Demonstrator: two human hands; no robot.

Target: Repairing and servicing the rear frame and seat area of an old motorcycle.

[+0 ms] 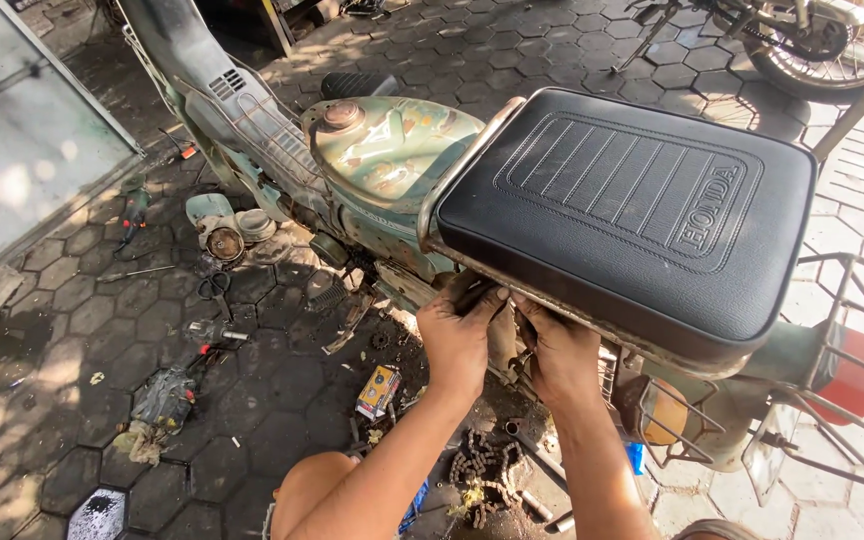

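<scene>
Both hands side by side, left hand (pixel 459 335) and right hand (pixel 559 352) gripping under black seat (pixel 632 210) edge, old motorbike (pixel 372 160) lengthwise from upper left to lower right, chain (pixel 480 470) on paved floor (pixel 92 330)

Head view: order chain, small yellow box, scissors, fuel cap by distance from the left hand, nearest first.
From the left hand:
1. Small yellow box, on the ground just left of it.
2. Chain, on the ground below.
3. Fuel cap, up on the tank.
4. Scissors, far left on the pavers.

We see a black seat (pixel 622 205) with ribbed stitching, a faded green, rust-blotched fuel tank (pixel 392 145), a red tail light (pixel 857 375) at right, an amber indicator (pixel 657 415), and grey hexagonal pavers (pixel 72 330) at left.
</scene>
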